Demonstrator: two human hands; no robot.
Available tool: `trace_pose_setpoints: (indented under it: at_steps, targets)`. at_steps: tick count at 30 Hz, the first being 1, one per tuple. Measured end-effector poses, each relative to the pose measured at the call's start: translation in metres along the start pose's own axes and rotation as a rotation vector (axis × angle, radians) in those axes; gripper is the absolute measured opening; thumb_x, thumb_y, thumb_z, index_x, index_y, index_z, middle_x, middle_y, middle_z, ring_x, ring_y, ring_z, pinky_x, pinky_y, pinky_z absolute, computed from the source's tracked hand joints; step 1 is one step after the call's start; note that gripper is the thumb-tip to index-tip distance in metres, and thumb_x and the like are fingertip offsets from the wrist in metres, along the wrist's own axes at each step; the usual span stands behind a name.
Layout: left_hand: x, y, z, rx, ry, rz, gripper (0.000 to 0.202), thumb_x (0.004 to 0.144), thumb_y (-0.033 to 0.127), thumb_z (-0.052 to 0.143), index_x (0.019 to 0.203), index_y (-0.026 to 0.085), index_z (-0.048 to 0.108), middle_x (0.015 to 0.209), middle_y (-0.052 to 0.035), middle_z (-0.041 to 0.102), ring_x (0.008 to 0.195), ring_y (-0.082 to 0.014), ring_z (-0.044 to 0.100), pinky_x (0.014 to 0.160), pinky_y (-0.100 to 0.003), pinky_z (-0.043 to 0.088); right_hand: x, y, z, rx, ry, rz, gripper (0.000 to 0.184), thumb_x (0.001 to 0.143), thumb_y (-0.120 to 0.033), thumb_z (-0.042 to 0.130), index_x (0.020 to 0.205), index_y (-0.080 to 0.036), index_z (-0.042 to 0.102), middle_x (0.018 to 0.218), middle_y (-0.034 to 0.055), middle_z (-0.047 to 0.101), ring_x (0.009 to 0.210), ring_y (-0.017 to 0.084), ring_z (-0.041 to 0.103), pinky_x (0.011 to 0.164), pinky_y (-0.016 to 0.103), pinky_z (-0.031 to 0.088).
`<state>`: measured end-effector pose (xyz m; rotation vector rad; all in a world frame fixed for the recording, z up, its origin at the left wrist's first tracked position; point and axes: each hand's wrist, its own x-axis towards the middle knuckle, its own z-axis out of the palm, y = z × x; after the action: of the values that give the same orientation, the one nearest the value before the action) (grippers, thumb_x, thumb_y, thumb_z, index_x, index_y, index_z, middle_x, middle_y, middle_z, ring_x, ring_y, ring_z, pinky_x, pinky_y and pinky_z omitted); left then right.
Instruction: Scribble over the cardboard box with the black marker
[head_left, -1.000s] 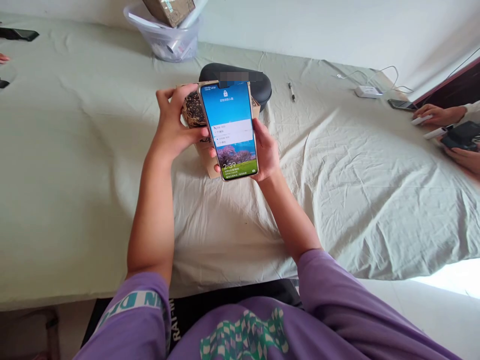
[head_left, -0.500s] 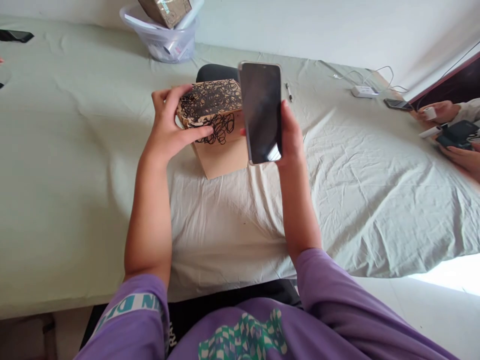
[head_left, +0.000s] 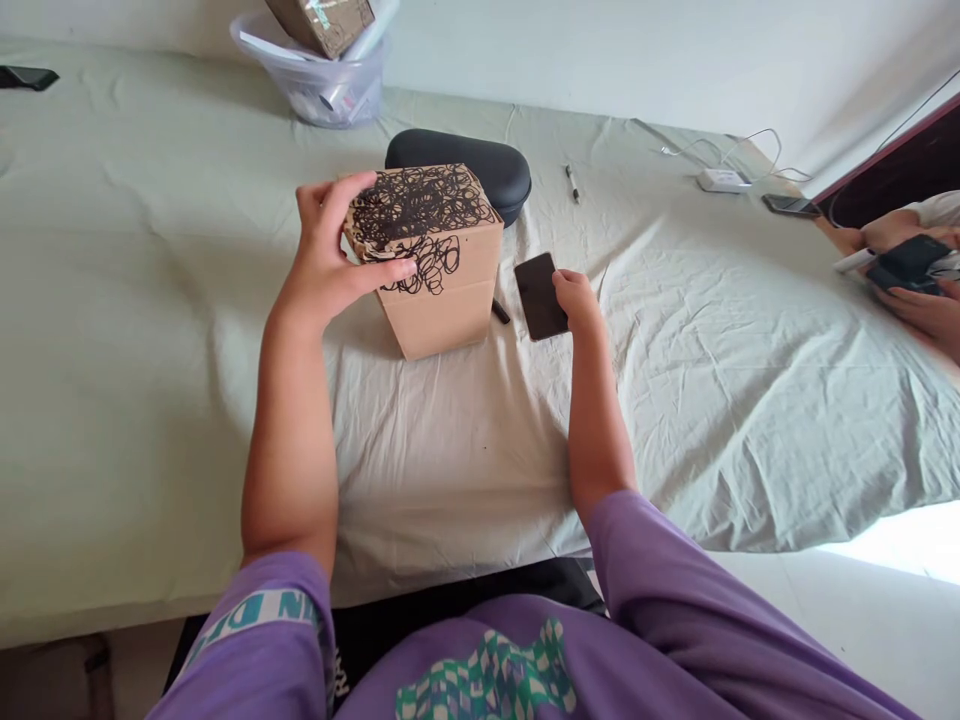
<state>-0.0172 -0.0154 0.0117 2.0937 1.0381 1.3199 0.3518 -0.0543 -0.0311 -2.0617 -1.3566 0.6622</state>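
A small cardboard box (head_left: 442,300) with black scribbles over its top stands on the pale green sheet. My left hand (head_left: 330,260) grips its left top edge, thumb on the front face. To the box's right a phone (head_left: 538,296) with a dark screen lies flat on the sheet. My right hand (head_left: 579,298) rests at the phone's right edge, its fingers touching it. A black pen (head_left: 500,311) lies between the box and the phone.
A black oval case (head_left: 480,165) lies behind the box, a clear bin (head_left: 319,85) of packages farther back. A marker (head_left: 571,183), a white charger (head_left: 721,180) with cables and another phone (head_left: 787,205) lie at right. Another person's hands (head_left: 919,300) hold a dark device.
The phone's lit screen went dark. My right hand moved it from in front of the box to the right and down onto the sheet. My left hand stayed on the box.
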Motion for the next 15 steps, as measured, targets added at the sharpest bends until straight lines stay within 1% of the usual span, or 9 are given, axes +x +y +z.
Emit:
trace_pose_setpoints:
  at_steps: [2,4,6,9,12,15]
  targets:
    - [0.000,-0.001,0.000,0.007,0.007,0.013,0.110,0.054,0.058,0.102,0.151,0.039,0.056,0.143,-0.0069,0.039,0.148,-0.0385,0.038,0.136,-0.064,0.023,0.001,0.002,0.005,-0.019,0.003,0.011,0.026,0.099,-0.033,0.037,0.088,-0.022,0.059,0.091,0.0059,0.069,0.093,0.022,0.067,0.084,0.034,0.055]
    - [0.000,-0.001,0.000,0.017,0.009,0.024,0.110,0.054,0.055,0.103,0.152,0.040,0.056,0.143,-0.0071,0.038,0.147,-0.0383,0.040,0.136,-0.063,0.024,0.001,0.001,0.005,-0.053,0.005,0.021,0.023,0.096,-0.032,0.043,0.087,-0.022,0.061,0.095,0.0079,0.071,0.097,0.024,0.067,0.089,0.036,0.054]
    - [0.000,0.000,0.000,0.025,-0.001,0.023,0.110,0.054,0.056,0.102,0.152,0.040,0.056,0.143,-0.0077,0.038,0.148,-0.0387,0.039,0.136,-0.063,0.024,-0.001,-0.001,0.002,-0.098,-0.002,0.038,0.021,0.095,-0.032,0.048,0.086,-0.021,0.063,0.099,0.0112,0.073,0.100,0.026,0.068,0.093,0.039,0.054]
    - [0.000,0.002,-0.002,0.033,-0.016,0.012,0.111,0.055,0.063,0.101,0.153,0.041,0.055,0.144,-0.0081,0.039,0.149,-0.0391,0.039,0.135,-0.064,0.025,-0.006,-0.007,-0.003,-0.173,-0.025,0.066,0.019,0.094,-0.031,0.054,0.087,-0.020,0.067,0.104,0.0175,0.075,0.102,0.032,0.070,0.095,0.045,0.055]
    - [0.001,0.003,-0.003,0.023,-0.021,-0.001,0.112,0.054,0.066,0.101,0.153,0.040,0.055,0.145,-0.0085,0.039,0.147,-0.0386,0.040,0.135,-0.064,0.026,-0.011,-0.012,-0.006,-0.239,-0.034,0.078,0.023,0.095,-0.029,0.055,0.101,-0.015,0.072,0.117,0.0240,0.075,0.115,0.037,0.070,0.101,0.050,0.055]
    - [0.001,0.006,-0.003,0.000,-0.007,-0.027,0.114,0.051,0.066,0.102,0.152,0.036,0.057,0.145,-0.0091,0.039,0.147,-0.0382,0.039,0.136,-0.064,0.024,-0.016,-0.016,-0.009,-0.280,-0.041,0.068,0.040,0.098,-0.029,0.053,0.126,-0.006,0.069,0.134,0.0302,0.069,0.134,0.041,0.062,0.109,0.054,0.051]
